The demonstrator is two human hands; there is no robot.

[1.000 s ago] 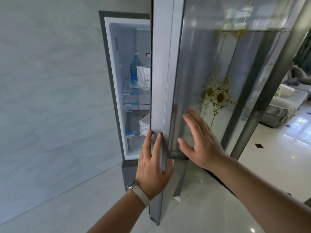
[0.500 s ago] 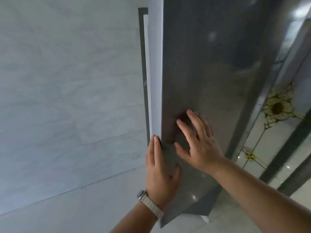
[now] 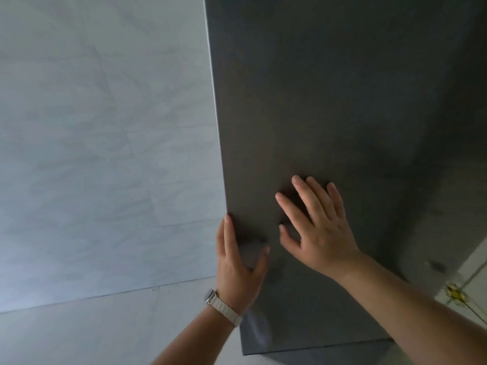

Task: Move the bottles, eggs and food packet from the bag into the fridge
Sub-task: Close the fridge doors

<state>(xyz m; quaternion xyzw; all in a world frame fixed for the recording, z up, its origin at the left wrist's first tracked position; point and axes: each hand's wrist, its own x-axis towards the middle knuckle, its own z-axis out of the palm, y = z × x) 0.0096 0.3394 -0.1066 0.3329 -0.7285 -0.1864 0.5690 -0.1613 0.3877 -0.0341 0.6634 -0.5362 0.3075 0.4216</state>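
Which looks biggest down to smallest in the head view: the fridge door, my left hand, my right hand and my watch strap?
1. fridge door, by far.
2. right hand and left hand: about alike; the right is spread flat and shows more, so I won't rank them.
3. watch strap, smallest.

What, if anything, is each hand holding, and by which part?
Nothing is gripped. The left hand lies with straight fingers along the left edge of the dark grey fridge door, thumb on its front; the right hand presses flat on its front.
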